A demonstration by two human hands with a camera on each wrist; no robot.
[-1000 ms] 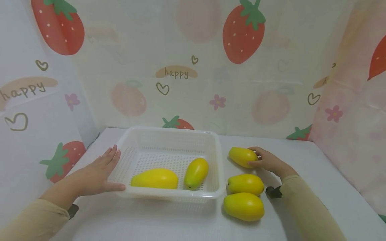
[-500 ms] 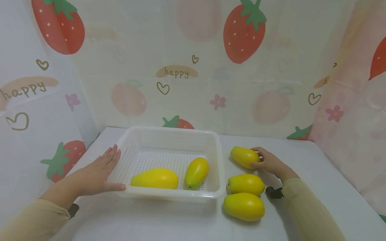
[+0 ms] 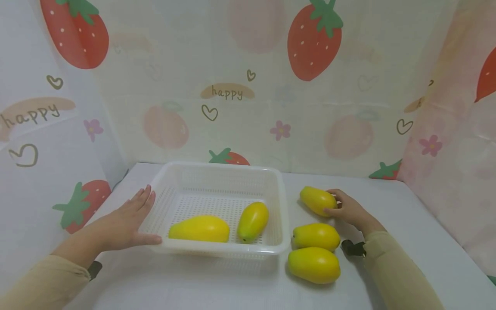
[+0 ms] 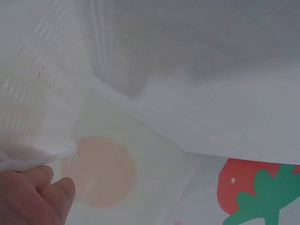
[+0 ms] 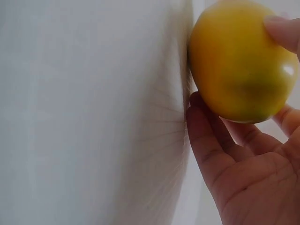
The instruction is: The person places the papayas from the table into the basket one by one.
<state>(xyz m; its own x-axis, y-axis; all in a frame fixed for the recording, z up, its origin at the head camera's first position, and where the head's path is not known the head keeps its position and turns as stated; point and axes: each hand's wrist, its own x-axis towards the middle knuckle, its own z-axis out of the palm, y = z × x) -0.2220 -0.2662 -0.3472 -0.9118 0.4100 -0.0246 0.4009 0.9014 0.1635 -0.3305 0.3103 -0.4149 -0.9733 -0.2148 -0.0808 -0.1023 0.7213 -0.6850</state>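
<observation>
yellow glossy oval fruit (image 3: 317, 201), right of frame centre in the head view, is gripped by the curled right hand (image 3: 351, 211); the left hand (image 3: 122, 224), fingers straight, touches a white perforated plastic basket (image 3: 217, 248).

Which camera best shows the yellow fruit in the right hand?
The right wrist view: the yellow fruit appears large, held in the right hand. The head view shows it smaller, one end partly covered; the left wrist view doesn't show it.

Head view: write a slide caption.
Right hand grips a yellow fruit; left hand touches a white basket holding two more.
</observation>
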